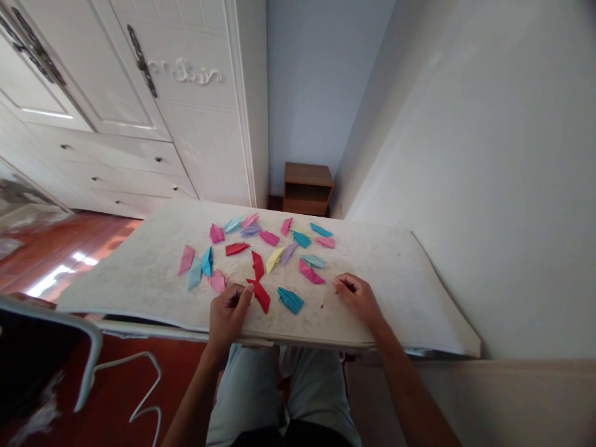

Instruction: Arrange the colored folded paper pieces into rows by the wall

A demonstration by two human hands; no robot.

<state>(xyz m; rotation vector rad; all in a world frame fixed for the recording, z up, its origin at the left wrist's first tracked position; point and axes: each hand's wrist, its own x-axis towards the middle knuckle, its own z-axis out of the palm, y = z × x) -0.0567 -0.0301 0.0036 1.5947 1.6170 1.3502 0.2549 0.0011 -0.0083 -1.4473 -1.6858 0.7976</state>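
Observation:
Many flat-folded paper cranes in several colours lie scattered over the pale tabletop (372,248). My left hand (228,313) is closed near the front edge, its thumb and finger pinching at the end of a red paper crane (261,295). The thumb covers a small part of that crane. To its right lies a blue paper crane (290,300), apart from both hands. On the right, my right hand (359,299) rests with curled fingers, nothing visible in it. Closest to this hand is a magenta paper crane (311,272), not touched.
Behind the table stand a white wardrobe (205,143) and a small brown wooden cabinet (307,186). A wall (503,186) borders the right side. At the lower left is a dark object with a pale curved frame (93,347). My legs (254,391) are under the table's front edge.

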